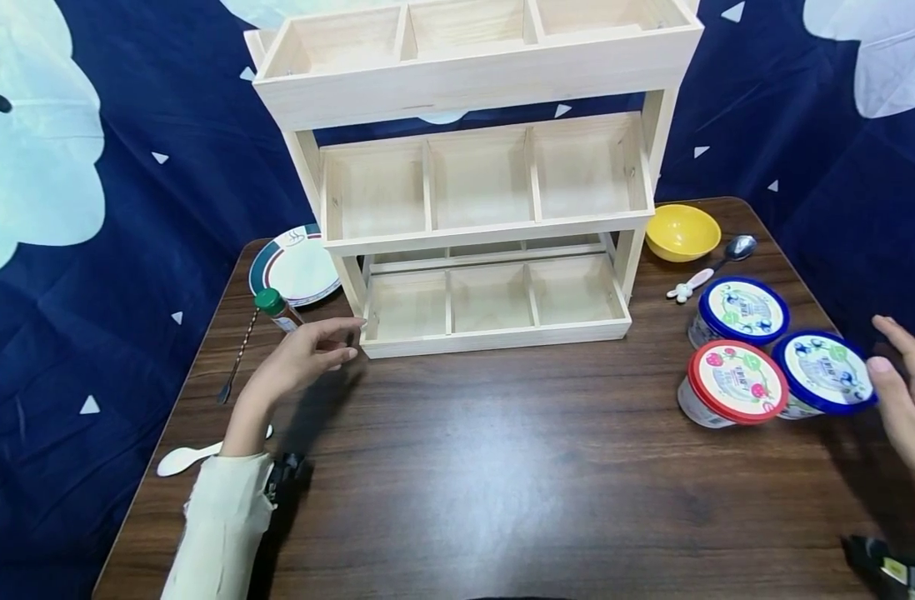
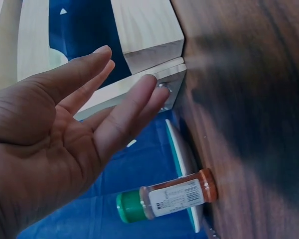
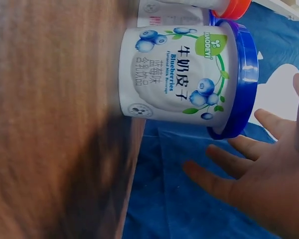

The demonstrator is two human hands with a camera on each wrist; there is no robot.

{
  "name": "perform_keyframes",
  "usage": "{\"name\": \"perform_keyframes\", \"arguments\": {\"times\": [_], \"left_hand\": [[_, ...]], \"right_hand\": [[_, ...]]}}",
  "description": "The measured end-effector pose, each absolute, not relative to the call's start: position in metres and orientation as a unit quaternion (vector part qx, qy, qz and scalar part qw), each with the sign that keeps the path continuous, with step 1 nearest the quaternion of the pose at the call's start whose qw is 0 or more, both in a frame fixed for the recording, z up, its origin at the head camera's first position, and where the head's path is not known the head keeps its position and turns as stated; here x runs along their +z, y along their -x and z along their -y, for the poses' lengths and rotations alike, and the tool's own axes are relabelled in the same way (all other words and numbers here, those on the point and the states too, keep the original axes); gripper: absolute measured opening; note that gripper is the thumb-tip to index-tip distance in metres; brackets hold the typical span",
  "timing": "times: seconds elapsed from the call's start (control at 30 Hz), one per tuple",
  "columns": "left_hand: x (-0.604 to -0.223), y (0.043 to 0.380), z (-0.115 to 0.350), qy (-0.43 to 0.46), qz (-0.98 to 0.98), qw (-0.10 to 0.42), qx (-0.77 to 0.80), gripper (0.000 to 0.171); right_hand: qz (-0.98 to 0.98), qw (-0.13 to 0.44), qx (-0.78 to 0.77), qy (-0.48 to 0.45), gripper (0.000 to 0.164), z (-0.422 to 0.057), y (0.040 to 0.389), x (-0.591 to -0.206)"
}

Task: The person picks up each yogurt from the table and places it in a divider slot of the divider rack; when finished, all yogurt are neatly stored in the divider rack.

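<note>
My left hand (image 1: 307, 358) hovers at the lower left corner of the wooden shelf (image 1: 495, 337), fingers relaxed, holding nothing. Just behind it stands a spice jar (image 2: 174, 196) with a green cap and reddish contents. On the right, my right hand (image 1: 911, 392) is spread beside a blue-lidded tub (image 1: 828, 371) with blueberries printed on it. In the right wrist view the fingers (image 3: 234, 162) are near that tub's lid; whether they touch it I cannot tell. A red-lidded tub (image 1: 738, 382) and another blue-lidded tub (image 1: 742, 308) stand close against it.
Stacked plates (image 1: 300, 267) lie left of the shelf, near a thin twisted-handle stirrer (image 1: 240, 354). A white spoon (image 1: 187, 458) lies partly under the left forearm. At the back right are a yellow bowl (image 1: 682, 233) and a spoon with a rabbit handle (image 1: 708, 271).
</note>
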State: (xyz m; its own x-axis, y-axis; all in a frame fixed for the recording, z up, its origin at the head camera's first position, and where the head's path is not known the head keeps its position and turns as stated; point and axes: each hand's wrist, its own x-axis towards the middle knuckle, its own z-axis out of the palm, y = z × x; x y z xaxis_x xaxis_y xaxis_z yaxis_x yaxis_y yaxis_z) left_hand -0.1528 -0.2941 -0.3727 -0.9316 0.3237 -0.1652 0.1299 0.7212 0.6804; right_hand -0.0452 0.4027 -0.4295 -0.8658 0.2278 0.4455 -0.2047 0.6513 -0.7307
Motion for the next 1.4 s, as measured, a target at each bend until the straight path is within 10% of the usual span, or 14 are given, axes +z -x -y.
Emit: {"name": "perform_keyframes", "arguments": {"times": [1.4], "left_hand": [[-0.402,0.161,0.29,-0.087,-0.872,0.124,0.466,0.025]], "right_hand": [[0.887,0.155,0.429,0.077,0.057,-0.395,0.029,-0.45]]}}
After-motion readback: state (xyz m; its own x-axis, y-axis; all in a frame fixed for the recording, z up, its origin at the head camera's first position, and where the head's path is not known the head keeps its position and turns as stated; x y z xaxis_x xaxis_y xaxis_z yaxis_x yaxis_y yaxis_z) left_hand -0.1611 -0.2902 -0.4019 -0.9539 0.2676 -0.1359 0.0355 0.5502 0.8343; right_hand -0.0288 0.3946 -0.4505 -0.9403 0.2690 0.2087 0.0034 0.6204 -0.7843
